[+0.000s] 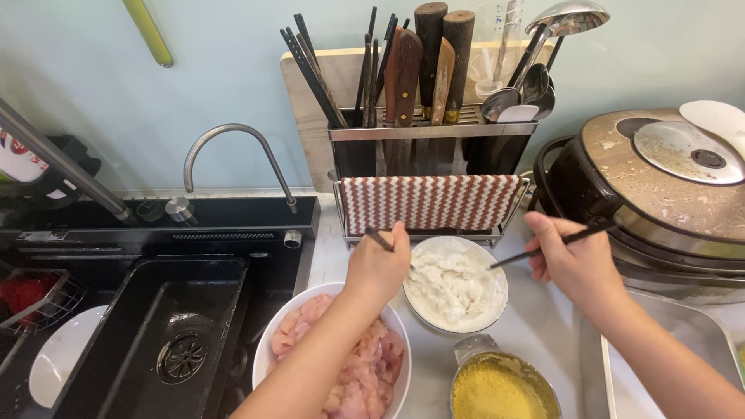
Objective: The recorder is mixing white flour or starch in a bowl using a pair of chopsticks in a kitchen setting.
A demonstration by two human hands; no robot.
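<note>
My left hand [378, 268] is closed around a dark chopstick [379, 239] above the near rim of a white bowl of white batter [454, 285]. My right hand [574, 260] grips a second dark chopstick [543, 247] whose tip reaches the bowl's right rim. Under my left forearm sits a white bowl of raw pale pink meat pieces [365, 365]. A small bowl of yellow crumbs [500, 388] stands in front of the batter bowl.
A black sink [167, 326] with a curved tap [233, 151] lies to the left. A utensil rack [431, 140] with knives, chopsticks, ladles and a striped cloth [429, 202] stands behind. A rice cooker [660, 186] and a metal tray [683, 326] are on the right.
</note>
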